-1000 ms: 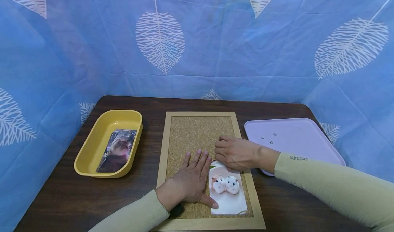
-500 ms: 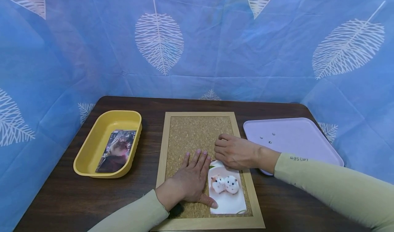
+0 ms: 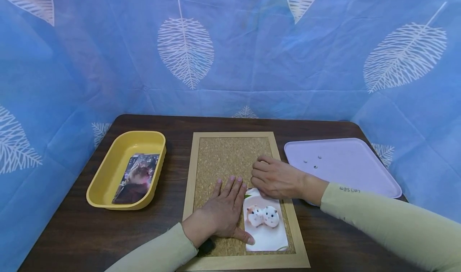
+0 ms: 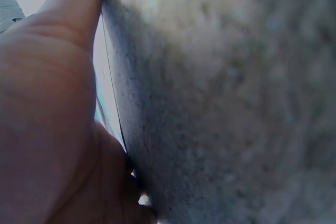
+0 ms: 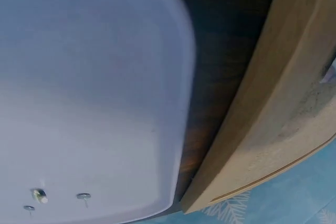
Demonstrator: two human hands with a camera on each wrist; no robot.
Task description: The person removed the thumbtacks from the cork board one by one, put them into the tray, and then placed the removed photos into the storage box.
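A photo (image 3: 267,235) of two white hamster figures lies on the framed corkboard (image 3: 230,154), toward its lower right. Fingers spread, my left hand (image 3: 219,215) presses flat on the cork left of the photo, its thumb over the photo's left edge. The left wrist view shows this hand's palm side (image 4: 47,119) close along the cork (image 4: 226,108). At the photo's top edge rests my right hand (image 3: 276,180), fingers curled and knuckles up. It covers the top right corner; I cannot tell what is under its fingertips.
A yellow basin (image 3: 94,180) with photos (image 3: 138,176) stands left on the dark wooden table (image 3: 173,216). Right of the board lies a lilac tray (image 3: 356,164). Several small metal tacks (image 5: 83,196) sit on it. A blue leaf-patterned cloth (image 3: 230,63) hangs behind.
Both hands keep nearly the same place on the board and photo. The right hand's knuckles shift very slightly; the head view drifts a little.
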